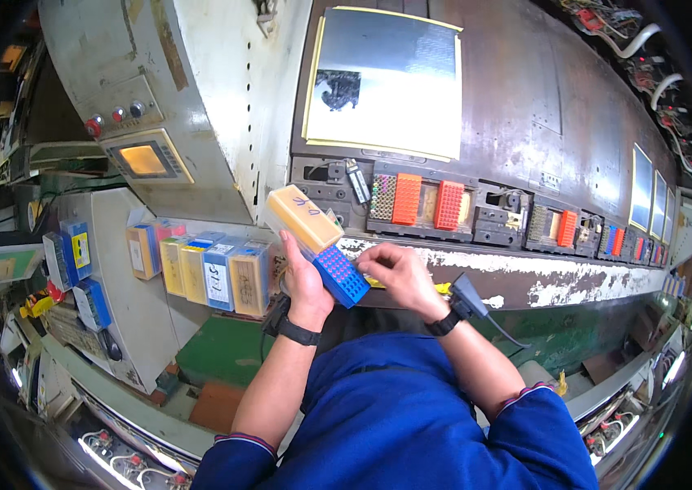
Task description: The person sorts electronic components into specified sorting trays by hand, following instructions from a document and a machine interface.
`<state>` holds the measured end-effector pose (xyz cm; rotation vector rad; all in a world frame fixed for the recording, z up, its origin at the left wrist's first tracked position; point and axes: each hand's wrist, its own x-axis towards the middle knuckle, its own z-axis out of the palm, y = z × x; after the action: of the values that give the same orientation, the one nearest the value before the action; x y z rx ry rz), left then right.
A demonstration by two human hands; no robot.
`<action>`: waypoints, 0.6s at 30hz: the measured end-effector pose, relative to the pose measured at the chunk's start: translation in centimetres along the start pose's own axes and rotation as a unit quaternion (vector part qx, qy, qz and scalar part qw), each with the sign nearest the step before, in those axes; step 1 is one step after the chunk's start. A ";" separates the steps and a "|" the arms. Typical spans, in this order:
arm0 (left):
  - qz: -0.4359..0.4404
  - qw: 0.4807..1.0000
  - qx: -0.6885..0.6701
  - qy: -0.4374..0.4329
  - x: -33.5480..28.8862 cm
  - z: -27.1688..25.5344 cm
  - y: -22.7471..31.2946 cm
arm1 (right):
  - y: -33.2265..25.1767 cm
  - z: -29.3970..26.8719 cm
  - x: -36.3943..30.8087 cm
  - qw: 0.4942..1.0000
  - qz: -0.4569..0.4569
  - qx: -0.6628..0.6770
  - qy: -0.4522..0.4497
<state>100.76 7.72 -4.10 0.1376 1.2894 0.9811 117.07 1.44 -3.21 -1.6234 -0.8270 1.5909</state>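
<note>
My left hand (308, 284) is wrapped around a small plastic box, tilted in front of my body. Its blue base (347, 282) is a rack of small holes, with pink-tipped pieces standing in part of it. The translucent yellowish lid (305, 219), with handwriting on it, extends up and away from the rack. At the rack's right edge my right hand (404, 279) has its thumb and fingers pinched together. Whatever those fingertips hold, if anything, is too small to make out. Both wrists wear black bands, and a black device (468, 296) sits by the right one.
Beyond my hands, a machine ledge carries orange perforated blocks (406, 198) and a metal-coloured rack (382, 198). Several yellowish and blue boxes (249, 278) stand in a row to the left. A cabinet with buttons and a lit screen (146, 161) rises behind them.
</note>
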 end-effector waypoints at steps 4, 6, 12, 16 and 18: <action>-0.008 0.999 -0.001 -0.044 -1.1 1.0 -0.8 | -0.1 0.0 -2.0 0.999 0.001 0.024 0.028; -0.012 0.998 0.003 -0.058 -1.9 2.0 -1.8 | 0.1 -1.4 -3.1 0.999 -0.010 0.035 0.033; 0.010 0.993 0.048 -0.108 -5.7 5.8 -7.8 | 2.7 -7.3 -8.0 0.990 -0.026 0.099 0.092; -0.026 0.985 0.081 -0.153 -9.2 9.7 -14.2 | 6.2 -15.7 -11.9 0.934 -0.052 0.318 0.153; -0.071 0.971 0.100 -0.203 -11.3 11.9 -18.1 | 9.3 -21.7 -14.8 0.930 -0.048 0.315 0.181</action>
<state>120.99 -5.92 -2.55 0.3786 1.0006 0.6557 137.85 -17.13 -3.11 -1.3109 -0.1606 1.2516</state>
